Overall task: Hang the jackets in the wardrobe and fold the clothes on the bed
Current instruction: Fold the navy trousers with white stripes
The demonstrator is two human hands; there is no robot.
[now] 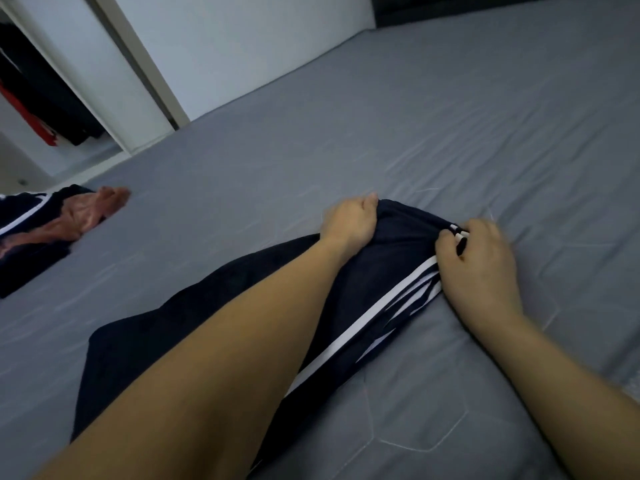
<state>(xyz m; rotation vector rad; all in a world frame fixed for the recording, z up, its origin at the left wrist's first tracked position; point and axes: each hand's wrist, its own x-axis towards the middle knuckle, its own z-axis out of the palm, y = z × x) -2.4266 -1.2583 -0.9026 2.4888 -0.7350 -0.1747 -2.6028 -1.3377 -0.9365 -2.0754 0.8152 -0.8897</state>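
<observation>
A dark navy garment with white side stripes (221, 327) lies stretched across the grey bed (415, 133), running from the lower left up to the middle. My left hand (349, 223) grips its far edge on the left corner. My right hand (481, 261) pinches the same far edge at the striped side. Both forearms reach over the garment and hide part of it.
A small pile of clothes (45, 230), dark navy with white stripes and a pinkish item on top, lies at the bed's left edge. Behind it stands an open white wardrobe (104, 81) with dark and red clothes (38, 98) hanging inside.
</observation>
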